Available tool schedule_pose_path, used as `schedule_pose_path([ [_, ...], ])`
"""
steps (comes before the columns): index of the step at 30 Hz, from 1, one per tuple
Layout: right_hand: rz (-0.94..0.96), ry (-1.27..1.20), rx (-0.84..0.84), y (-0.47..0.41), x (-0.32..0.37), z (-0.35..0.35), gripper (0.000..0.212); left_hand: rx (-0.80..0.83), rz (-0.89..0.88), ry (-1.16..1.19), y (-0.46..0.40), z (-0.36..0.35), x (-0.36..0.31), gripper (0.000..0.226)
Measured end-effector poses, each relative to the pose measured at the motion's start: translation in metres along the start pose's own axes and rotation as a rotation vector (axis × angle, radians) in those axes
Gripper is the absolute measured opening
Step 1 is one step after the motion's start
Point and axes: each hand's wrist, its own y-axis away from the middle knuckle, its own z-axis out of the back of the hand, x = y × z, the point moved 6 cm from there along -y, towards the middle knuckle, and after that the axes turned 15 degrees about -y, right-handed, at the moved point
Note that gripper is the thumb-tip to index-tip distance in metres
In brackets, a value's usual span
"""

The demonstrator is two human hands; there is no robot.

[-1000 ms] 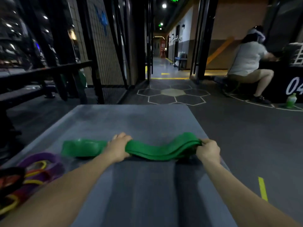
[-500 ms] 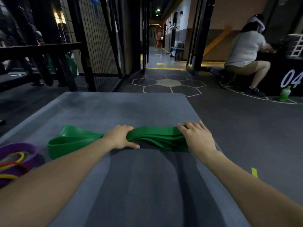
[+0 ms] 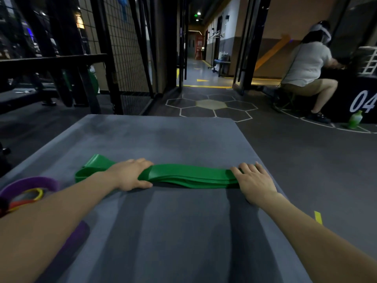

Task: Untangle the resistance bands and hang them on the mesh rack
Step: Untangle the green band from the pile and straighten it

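Note:
A wide green resistance band [image 3: 189, 175] lies folded in flat layers across the grey mat [image 3: 163, 139]. My left hand [image 3: 130, 176] grips it left of its middle, thumb in front and fingers over the top. My right hand [image 3: 254, 181] presses flat on its right end with straight fingers. A loose green loop sticks out to the left of my left hand. A tangle of purple, yellow and red bands [image 3: 26, 193] lies at the mat's left edge, partly hidden by my left forearm. The black mesh rack [image 3: 126, 50] stands beyond the mat at the back left.
A person [image 3: 306, 70] sits at the back right beside a black box marked 04. A green bottle [image 3: 355, 119] stands on the floor near it. Black metal frames and a bench fill the left side. A corridor opens straight ahead.
My right hand let go of the band's right end and now lies flat on it. The band has gone from a wavy bunch to flat layers. The view has tilted slightly.

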Motion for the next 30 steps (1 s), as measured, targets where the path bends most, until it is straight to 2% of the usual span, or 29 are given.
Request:
schedule_pose_path([
  [4, -0.056, -0.078, 0.171, -0.001, 0.017, 0.012, 0.08, 0.023, -0.025, 0.029, -0.004, -0.006, 0.002, 0.072],
  [6, 0.017, -0.136, 0.154, -0.004, 0.048, 0.025, 0.084, 0.031, -0.032, 0.038, -0.004, -0.006, 0.004, 0.071],
  [9, 0.149, -0.331, 0.026, -0.016, 0.11, 0.032, 0.074, 0.047, -0.038, 0.029, -0.005, -0.006, 0.002, 0.067],
  [12, 0.128, -0.499, 0.063, -0.028, 0.146, 0.001, 0.062, 0.045, -0.044, 0.013, -0.005, -0.005, 0.001, 0.066],
  [17, 0.108, -0.413, -0.056, -0.031, 0.145, -0.032, 0.088, 0.035, -0.073, -0.011, -0.004, -0.007, -0.001, 0.069],
  [22, 0.101, -0.418, -0.07, -0.031, 0.144, -0.032, 0.088, -0.004, -0.025, -0.113, 0.022, -0.002, 0.033, 0.091],
  [26, 0.094, -0.408, -0.099, -0.031, 0.143, -0.033, 0.086, -0.072, 0.063, -0.243, 0.058, 0.003, 0.071, 0.083],
  [30, 0.095, -0.408, -0.099, -0.03, 0.144, -0.034, 0.078, 0.002, 0.147, -0.223, 0.068, 0.001, 0.084, 0.077],
])
